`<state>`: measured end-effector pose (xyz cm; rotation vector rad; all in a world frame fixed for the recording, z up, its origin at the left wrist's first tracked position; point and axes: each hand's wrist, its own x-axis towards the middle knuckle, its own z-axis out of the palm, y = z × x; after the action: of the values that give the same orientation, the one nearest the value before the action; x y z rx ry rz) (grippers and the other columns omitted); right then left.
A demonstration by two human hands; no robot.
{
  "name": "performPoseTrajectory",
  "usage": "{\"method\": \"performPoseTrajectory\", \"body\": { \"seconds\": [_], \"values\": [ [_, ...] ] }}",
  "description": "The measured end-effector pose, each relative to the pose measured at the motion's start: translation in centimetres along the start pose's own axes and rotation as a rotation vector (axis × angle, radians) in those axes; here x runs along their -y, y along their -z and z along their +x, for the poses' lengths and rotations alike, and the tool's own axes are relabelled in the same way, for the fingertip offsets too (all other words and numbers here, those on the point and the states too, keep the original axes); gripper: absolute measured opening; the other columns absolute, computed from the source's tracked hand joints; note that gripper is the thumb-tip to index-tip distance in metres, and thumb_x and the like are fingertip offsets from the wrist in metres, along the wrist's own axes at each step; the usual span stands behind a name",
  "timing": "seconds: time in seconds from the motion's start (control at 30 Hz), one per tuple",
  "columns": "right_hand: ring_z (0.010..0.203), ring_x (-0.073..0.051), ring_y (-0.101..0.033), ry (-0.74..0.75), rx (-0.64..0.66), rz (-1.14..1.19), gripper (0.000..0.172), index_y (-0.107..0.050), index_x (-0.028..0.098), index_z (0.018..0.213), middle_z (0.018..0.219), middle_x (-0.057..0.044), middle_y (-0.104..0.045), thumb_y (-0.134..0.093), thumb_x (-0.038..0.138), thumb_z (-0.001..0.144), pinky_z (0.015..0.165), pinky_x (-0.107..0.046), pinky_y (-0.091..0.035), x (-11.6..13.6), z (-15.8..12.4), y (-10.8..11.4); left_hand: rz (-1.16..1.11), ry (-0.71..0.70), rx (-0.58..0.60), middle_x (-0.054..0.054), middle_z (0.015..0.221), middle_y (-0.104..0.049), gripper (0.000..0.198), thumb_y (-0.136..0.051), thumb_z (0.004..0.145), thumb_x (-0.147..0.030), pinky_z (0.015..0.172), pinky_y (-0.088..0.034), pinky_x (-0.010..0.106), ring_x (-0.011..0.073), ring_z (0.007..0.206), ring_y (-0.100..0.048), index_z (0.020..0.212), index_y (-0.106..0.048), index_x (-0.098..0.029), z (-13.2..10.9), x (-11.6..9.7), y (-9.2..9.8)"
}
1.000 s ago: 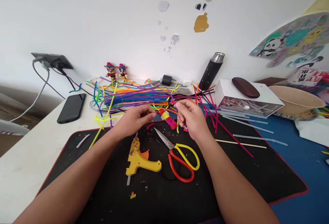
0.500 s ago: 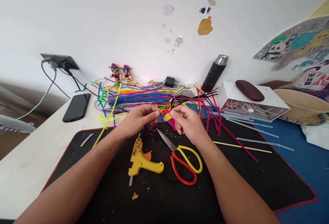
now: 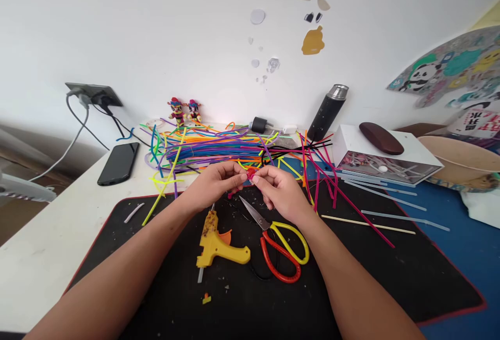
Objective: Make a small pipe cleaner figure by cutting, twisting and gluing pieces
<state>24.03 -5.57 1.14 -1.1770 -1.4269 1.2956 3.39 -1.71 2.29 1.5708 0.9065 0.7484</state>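
Observation:
My left hand (image 3: 213,185) and my right hand (image 3: 279,191) meet over the far part of the black mat (image 3: 390,272). Both are closed on a small wrapped piece in red and pink (image 3: 251,173), of which only the red end shows between the fingertips. Just behind the hands lies a heap of coloured pipe cleaners (image 3: 219,147). In front of them on the mat lie a yellow glue gun (image 3: 216,241) and scissors with red and yellow handles (image 3: 279,243).
A black phone (image 3: 118,163) lies at the left near cables. Two small figures (image 3: 183,111) and a black flask (image 3: 328,113) stand by the wall. A white box (image 3: 383,155) carries a dark case at the right. Thin sticks (image 3: 367,223) lie on the mat's right side.
My right hand has closed in on the wrapped piece and now covers most of it; before, its pink and yellow body showed between the hands. The view has shifted slightly.

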Motion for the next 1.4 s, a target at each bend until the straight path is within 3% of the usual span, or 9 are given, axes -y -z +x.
{"method": "performPoseTrajectory", "body": {
  "seconds": [0.13, 0.4, 1.27, 1.4],
  "values": [
    [0.037, -0.009, -0.042, -0.01, -0.009, 0.029, 0.035, -0.062, 0.021, 0.091, 0.051, 0.009, -0.052, -0.07, 0.055, 0.089, 0.039, -0.022, -0.033, 0.2, 0.0, 0.0, -0.013, -0.007, -0.029, -0.001, 0.072, -0.062, 0.043, -0.077, 0.086, -0.058, 0.061, -0.045, 0.026, 0.0134, 0.065, -0.055, 0.085, -0.068, -0.016, 0.0, -0.1, -0.2],
    [0.039, -0.009, -0.045, -0.004, -0.156, 0.134, 0.042, -0.063, 0.02, 0.089, 0.051, 0.008, -0.051, -0.074, 0.06, 0.086, 0.037, -0.022, -0.03, 0.3, 0.3, 0.5, -0.048, -0.019, -0.08, -0.002, 0.068, -0.06, 0.041, -0.078, 0.084, -0.056, 0.064, -0.043, 0.026, 0.0127, 0.063, -0.053, 0.08, -0.065, -0.017, 0.1, -0.2, -0.1],
    [0.037, -0.008, -0.044, -0.026, -0.014, 0.081, 0.036, -0.062, 0.021, 0.093, 0.053, 0.009, -0.052, -0.071, 0.056, 0.089, 0.039, -0.021, -0.032, -0.6, 0.3, 0.0, -0.012, 0.037, 0.0, 0.0, 0.072, -0.063, 0.048, -0.077, 0.084, -0.064, 0.064, -0.046, 0.027, 0.014, 0.065, -0.055, 0.086, -0.069, -0.017, -0.1, -0.2, -0.5],
    [0.037, -0.008, -0.044, -0.024, -0.032, 0.072, 0.034, -0.061, 0.021, 0.092, 0.054, 0.009, -0.054, -0.07, 0.054, 0.09, 0.039, -0.021, -0.033, -0.7, 0.3, 0.1, -0.026, 0.01, 0.002, 0.001, 0.072, -0.064, 0.05, -0.072, 0.089, -0.065, 0.064, -0.047, 0.028, 0.0143, 0.065, -0.055, 0.078, -0.065, -0.017, 0.0, 0.0, -0.3]
  ]
}}
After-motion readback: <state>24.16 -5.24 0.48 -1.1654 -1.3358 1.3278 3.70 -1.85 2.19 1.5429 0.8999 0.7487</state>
